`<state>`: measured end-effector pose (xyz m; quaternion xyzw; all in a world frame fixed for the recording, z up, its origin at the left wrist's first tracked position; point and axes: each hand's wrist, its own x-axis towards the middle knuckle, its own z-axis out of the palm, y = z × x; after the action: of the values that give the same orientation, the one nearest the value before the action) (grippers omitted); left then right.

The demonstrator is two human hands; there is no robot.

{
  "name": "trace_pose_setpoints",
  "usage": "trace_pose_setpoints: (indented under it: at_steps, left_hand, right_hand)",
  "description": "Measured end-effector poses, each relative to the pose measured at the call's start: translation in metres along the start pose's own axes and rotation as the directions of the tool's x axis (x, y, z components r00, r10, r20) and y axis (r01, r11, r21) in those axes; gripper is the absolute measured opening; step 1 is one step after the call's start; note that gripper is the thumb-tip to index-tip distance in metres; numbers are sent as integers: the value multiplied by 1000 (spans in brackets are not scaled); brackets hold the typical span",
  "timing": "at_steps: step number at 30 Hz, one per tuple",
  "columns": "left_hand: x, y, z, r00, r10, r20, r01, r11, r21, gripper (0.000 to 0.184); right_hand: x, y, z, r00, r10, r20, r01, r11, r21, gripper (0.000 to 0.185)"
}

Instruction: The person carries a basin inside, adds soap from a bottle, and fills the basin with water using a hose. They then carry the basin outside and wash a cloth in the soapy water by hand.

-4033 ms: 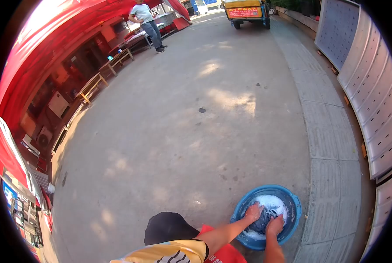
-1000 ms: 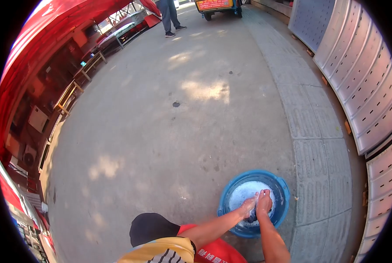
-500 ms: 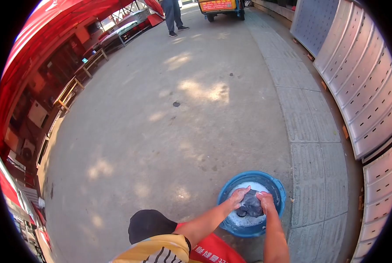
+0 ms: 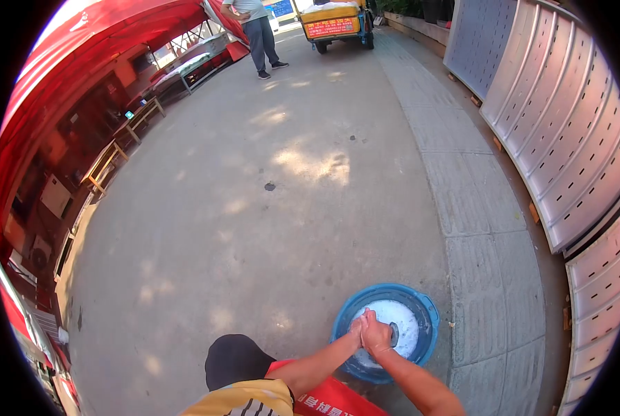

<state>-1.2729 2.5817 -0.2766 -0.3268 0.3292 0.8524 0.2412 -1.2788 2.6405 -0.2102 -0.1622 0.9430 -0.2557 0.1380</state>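
A blue plastic basin (image 4: 432,326) stands on the ground in front of me, with white suds (image 4: 405,320) over its water. My left hand (image 4: 357,327) and my right hand (image 4: 376,334) are pressed together above the suds, fingers closed. A wet dark grey cloth (image 4: 394,335) shows only as a small patch beside my right hand; the rest is hidden by the hands. My right hand covers much of the left one's fingers.
Concrete ground (image 4: 220,229) spreads ahead, bordered on the right by a paved strip (image 4: 473,277) and leaning metal panels (image 4: 552,118). A person (image 4: 260,38) stands far ahead near a three-wheeled cart (image 4: 334,26). Wooden benches (image 4: 104,166) line the left under a red canopy (image 4: 116,41).
My hands have come together, and the right now overlaps the left. The cloth, earlier spread between them, is mostly covered. The view has tilted up slightly, showing more of the person and cart.
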Motion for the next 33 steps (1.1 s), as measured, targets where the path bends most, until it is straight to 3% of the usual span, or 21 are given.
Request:
trace_pose_setpoints:
  at_steps: [2,3,4,6,7,8,9,12,13,14,16,18,19,20,22,24,26,27,30,31,33]
  left_hand:
    - [8,4,-13,999,19,-26,-18,999,38,47]
    - [-26,19,17,995,-82,-52,82,997,-4,50]
    - [-45,30,28,996,-87,-9,87,993,80,45]
    - [-48,43,20,996,71,56,-76,994,78,34]
    - [-37,43,6,996,91,14,-91,992,86,32]
    - [-17,45,-16,993,114,-27,-111,989,97,29]
    - [-16,49,-19,988,137,-70,-129,986,103,27]
    - [-17,34,-13,977,152,-151,-137,985,103,24]
    - [-18,33,-8,973,117,-197,-92,987,131,22]
    - [-17,34,-10,959,103,-263,-59,984,168,24]
    - [-6,35,-16,920,81,-384,11,973,232,28]
    - [-12,19,-3,979,72,-191,-55,994,93,36]
    - [-21,14,6,991,89,-95,-88,996,17,40]
    - [-28,10,16,993,115,1,-115,991,-63,45]
    - [-43,13,49,994,-68,-82,67,998,-10,50]
    - [-4,2,4,995,89,-49,-82,987,135,51]
    - [-8,2,-2,999,43,19,-45,997,67,47]
    - [-26,7,17,998,42,-38,-39,996,83,43]
    - [-116,37,113,958,110,-264,-57,978,199,32]
    - [-87,28,83,982,99,-159,-77,988,136,32]
    - [-43,24,33,955,143,261,-123,988,-90,32]
  right_hand:
    - [23,27,-2,1000,-6,-20,5,997,-71,31]
    - [32,35,-16,996,65,-56,-65,998,-4,33]
    - [42,56,-17,994,104,-39,-101,992,77,41]
    - [52,77,-26,928,43,370,-176,927,333,40]
    - [45,79,-30,801,18,599,-402,757,516,35]
    - [34,74,-41,632,-97,769,-626,521,580,32]
    - [29,68,-52,613,-80,786,-669,477,570,24]
    - [29,83,-26,822,112,559,-544,445,711,22]
    - [29,79,-14,924,110,366,-339,681,649,18]
    - [22,80,-3,998,-24,62,3,948,317,27]
    - [-9,26,-24,989,-143,28,135,973,190,35]
    - [-25,3,-17,972,-225,-66,231,967,105,35]
    - [-11,9,-17,985,-172,-33,173,985,27,36]
    - [3,21,-22,978,-175,-110,178,984,13,30]
    - [19,31,-40,988,-38,-151,45,998,38,27]
    - [6,24,-29,978,-94,-187,100,995,22,26]
    - [-10,7,-26,958,-223,-179,223,975,-20,26]
    - [-3,15,-24,954,-263,-142,261,965,-35,26]
    - [24,39,-33,967,-76,-244,88,996,36,23]
    - [19,32,-40,968,-86,-236,90,996,7,20]
    - [3,16,-37,940,-222,-259,232,973,6,20]
